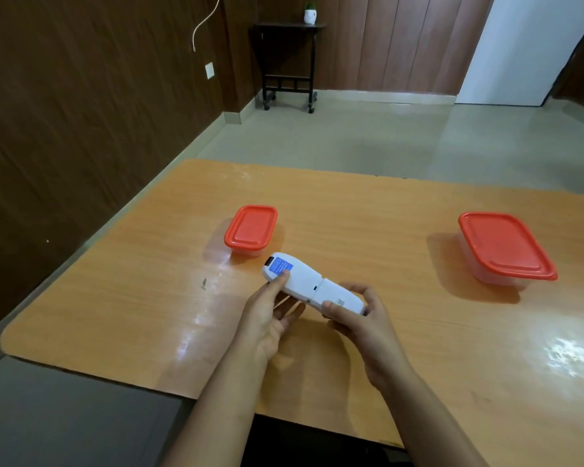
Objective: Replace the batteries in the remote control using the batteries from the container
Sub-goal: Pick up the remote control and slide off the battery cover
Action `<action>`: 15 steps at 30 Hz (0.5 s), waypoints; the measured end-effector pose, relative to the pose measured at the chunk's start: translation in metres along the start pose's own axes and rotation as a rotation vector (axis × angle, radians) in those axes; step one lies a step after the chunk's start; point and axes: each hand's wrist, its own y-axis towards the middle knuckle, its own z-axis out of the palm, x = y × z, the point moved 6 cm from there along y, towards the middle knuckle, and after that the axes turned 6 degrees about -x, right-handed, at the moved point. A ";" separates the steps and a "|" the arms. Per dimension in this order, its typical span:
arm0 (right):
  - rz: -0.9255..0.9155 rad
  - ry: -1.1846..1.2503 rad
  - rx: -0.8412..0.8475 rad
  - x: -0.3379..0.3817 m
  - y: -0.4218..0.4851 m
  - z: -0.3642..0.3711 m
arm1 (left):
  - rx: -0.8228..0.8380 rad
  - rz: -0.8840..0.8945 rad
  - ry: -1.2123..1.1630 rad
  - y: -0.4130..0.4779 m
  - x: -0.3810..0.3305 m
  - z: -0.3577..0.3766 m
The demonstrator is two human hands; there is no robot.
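A white remote control [305, 281] lies back-side up above the orange table [149, 281], held between both hands. A blue label sits near its far end and its battery cover is on the near part. My left hand [270, 318] holds the far half, thumb pressed on the label, fingers underneath. My right hand [361, 318] grips the near end, thumb on the cover, fingers curled round the tip. A small clear container with a red lid [251, 228] stands just beyond the remote, lid on. Its contents are hidden.
A larger clear container with a red lid [504, 247] stands at the right of the table, lid on. A small dark scrap [203, 283] lies on the table left of the hands. A dark side table [289, 62] with a small potted plant stands against the far wall.
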 end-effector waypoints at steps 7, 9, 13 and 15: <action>-0.275 -0.525 0.047 0.002 -0.009 0.007 | 0.125 -0.028 0.103 -0.007 0.015 0.012; -0.395 -0.806 0.022 0.008 -0.012 0.009 | 0.123 -0.010 0.110 -0.006 0.014 0.010; -0.499 -1.059 -0.023 0.010 -0.018 0.014 | 0.114 0.058 0.152 -0.004 0.009 0.008; -0.514 -1.098 -0.040 0.011 -0.020 0.017 | 0.100 0.090 0.157 -0.005 0.008 0.009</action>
